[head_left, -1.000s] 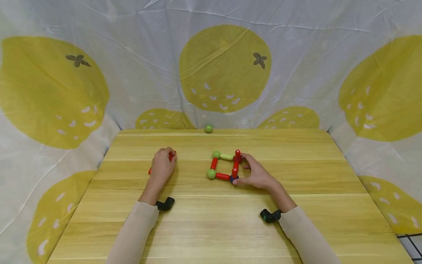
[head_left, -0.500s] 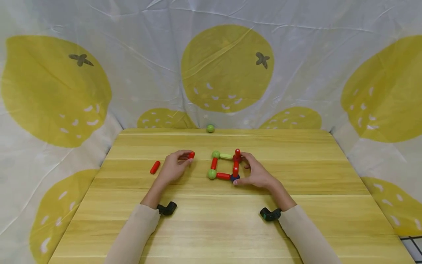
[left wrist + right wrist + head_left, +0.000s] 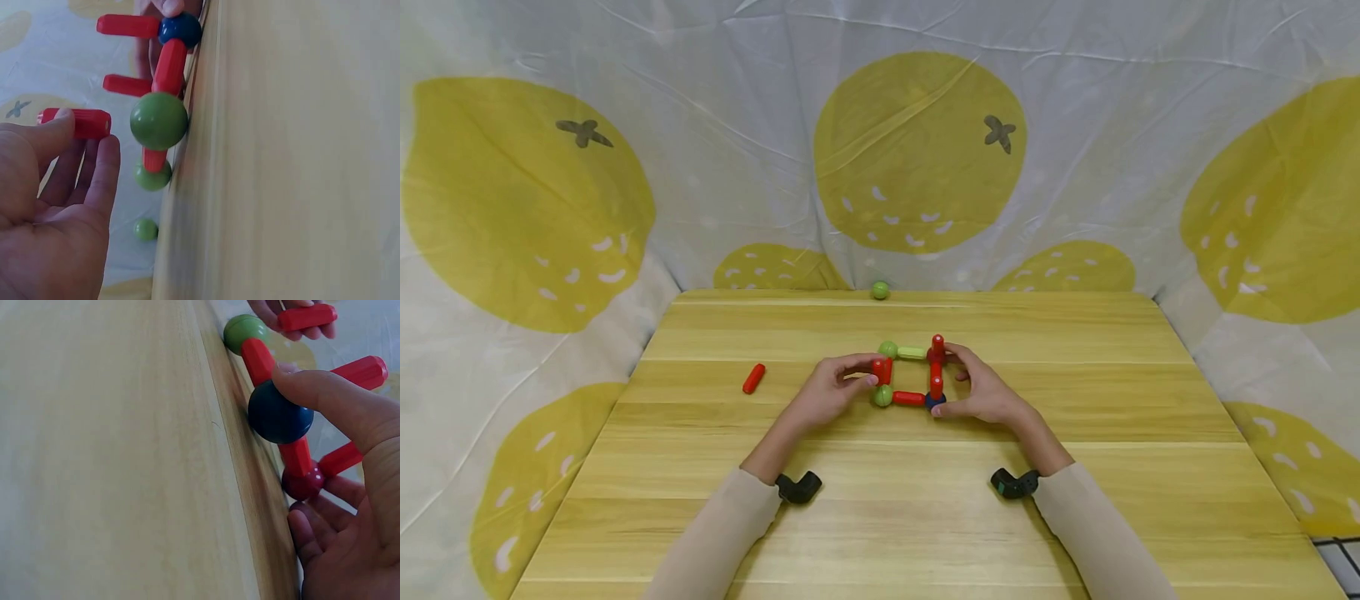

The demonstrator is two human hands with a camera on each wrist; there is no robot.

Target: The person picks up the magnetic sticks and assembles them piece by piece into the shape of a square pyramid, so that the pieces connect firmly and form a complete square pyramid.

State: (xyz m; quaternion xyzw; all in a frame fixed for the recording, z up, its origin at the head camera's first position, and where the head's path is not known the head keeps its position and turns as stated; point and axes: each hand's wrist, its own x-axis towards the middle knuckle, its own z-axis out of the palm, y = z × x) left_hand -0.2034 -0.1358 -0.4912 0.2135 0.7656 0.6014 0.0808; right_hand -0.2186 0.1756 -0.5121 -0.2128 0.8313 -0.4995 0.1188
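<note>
Between thumb and fingertips, my left hand (image 3: 831, 392) pinches a red magnetic rod (image 3: 92, 124). The rod stands upright, apart from and above the near-left green ball (image 3: 158, 120) in the left wrist view. That ball is a corner of a square of magnetic rods and balls lying on the table, with another green ball (image 3: 888, 349) behind it. At the right side, my right hand (image 3: 985, 396) holds the square, thumb on the blue ball (image 3: 278, 415) and fingers at the dark red ball (image 3: 303, 481). From each of these two balls rises an upright red rod (image 3: 364, 372).
A loose red rod (image 3: 754, 378) lies on the wooden table (image 3: 880, 517) left of the left hand. One more green ball (image 3: 880, 290) sits at the table's back edge, before a lemon-print cloth (image 3: 917, 150).
My left hand has picked up one of two red rods on the left and carried it rightward to the square, turning it upright. The right hand stays in place.
</note>
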